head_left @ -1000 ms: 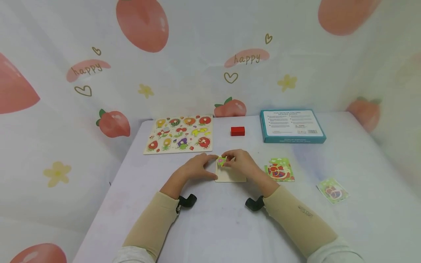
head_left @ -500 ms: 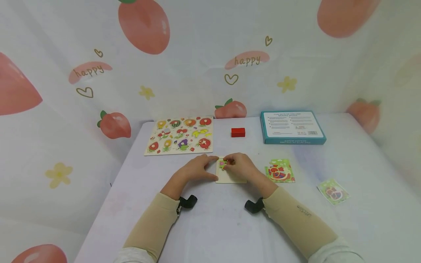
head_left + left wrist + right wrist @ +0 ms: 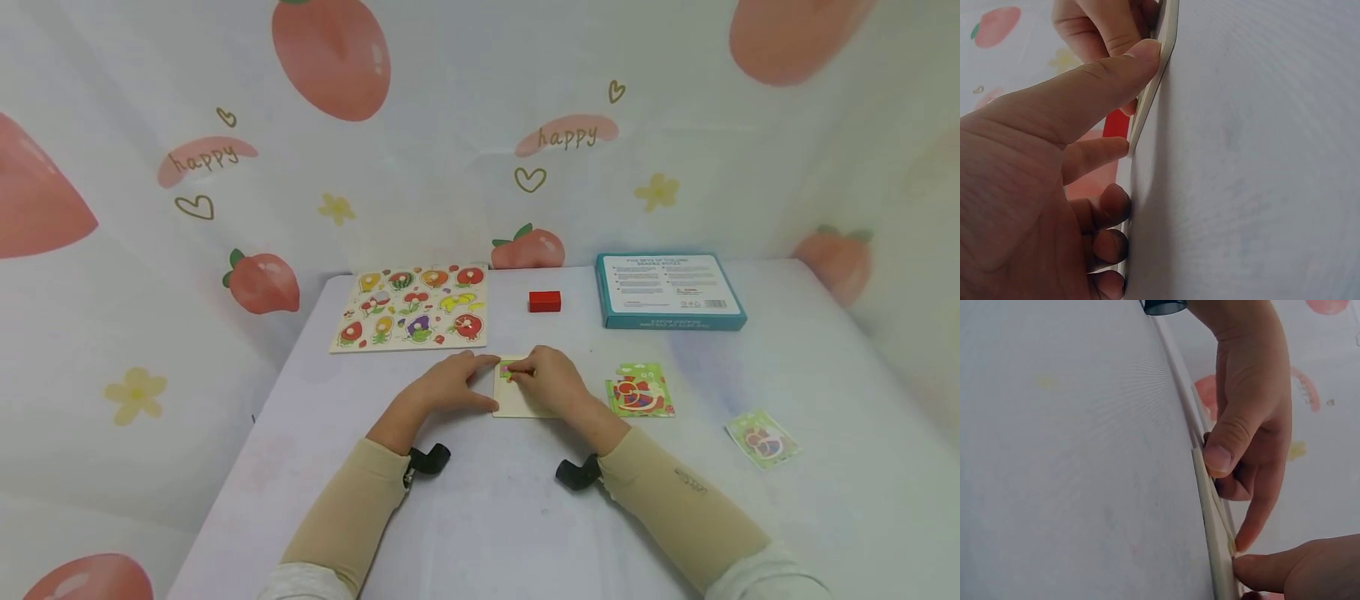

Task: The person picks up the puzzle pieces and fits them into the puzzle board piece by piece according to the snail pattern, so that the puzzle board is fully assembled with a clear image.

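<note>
A small square wooden puzzle board (image 3: 521, 403) with a raised rim lies mid-table. My left hand (image 3: 448, 383) holds its left side, thumb at the near corner and index finger at the far one; the thumb (image 3: 1116, 78) shows on the edge in the left wrist view. With thumb and index finger, my right hand (image 3: 557, 385) pinches a small green puzzle piece (image 3: 505, 367) in the board's far left corner. The fingers partly cover this piece. To the right lies a group of green and red puzzle pieces (image 3: 641, 392) with a spiral picture, gaps at its left edge.
A card (image 3: 763, 438) with a similar picture lies farther right. At the back stand a fruit peg puzzle (image 3: 411, 308) on the left, a red block (image 3: 544, 301) in the middle and a flat teal box (image 3: 671, 292) on the right. A printed cloth hangs behind the table.
My right fingers have shifted slightly over the green piece, which now sits closer into the board's far left corner. The left hand keeps its hold on the board.
</note>
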A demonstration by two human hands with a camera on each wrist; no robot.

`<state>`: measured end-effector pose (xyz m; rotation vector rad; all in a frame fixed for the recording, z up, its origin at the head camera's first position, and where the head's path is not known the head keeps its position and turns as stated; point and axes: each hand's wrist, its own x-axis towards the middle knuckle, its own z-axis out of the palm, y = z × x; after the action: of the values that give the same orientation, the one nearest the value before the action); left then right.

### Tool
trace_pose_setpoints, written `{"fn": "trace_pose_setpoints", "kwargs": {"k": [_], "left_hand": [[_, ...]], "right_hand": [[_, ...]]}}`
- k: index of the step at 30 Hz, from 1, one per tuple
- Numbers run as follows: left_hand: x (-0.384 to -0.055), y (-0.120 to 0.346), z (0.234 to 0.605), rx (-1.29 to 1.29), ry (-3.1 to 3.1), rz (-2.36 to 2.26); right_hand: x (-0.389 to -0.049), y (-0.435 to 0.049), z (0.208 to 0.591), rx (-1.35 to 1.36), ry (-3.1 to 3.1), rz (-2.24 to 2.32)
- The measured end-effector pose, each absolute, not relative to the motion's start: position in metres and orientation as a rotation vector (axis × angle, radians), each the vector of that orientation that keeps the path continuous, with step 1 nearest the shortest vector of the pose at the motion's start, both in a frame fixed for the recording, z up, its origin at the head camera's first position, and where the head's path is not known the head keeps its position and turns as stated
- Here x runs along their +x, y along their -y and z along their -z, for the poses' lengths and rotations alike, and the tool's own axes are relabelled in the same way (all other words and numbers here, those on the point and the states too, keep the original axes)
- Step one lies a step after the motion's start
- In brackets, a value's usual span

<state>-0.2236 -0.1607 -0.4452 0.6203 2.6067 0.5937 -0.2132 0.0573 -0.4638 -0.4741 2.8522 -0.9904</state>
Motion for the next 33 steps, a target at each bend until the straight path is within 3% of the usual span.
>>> {"fn": "trace_pose_setpoints", "kwargs": {"k": [13,33], "left_hand": [[-0.226,0.161,0.45,0.614,-2.616,-0.6],[-0.224,0.16,0.448,0.572,-2.614,-0.608]], "right_hand": [[-0.21,-0.062,0.443,-0.521,-2.706,0.905],[-0.178,-0.096,0.358,-0.723,-2.785,1.082]]}}
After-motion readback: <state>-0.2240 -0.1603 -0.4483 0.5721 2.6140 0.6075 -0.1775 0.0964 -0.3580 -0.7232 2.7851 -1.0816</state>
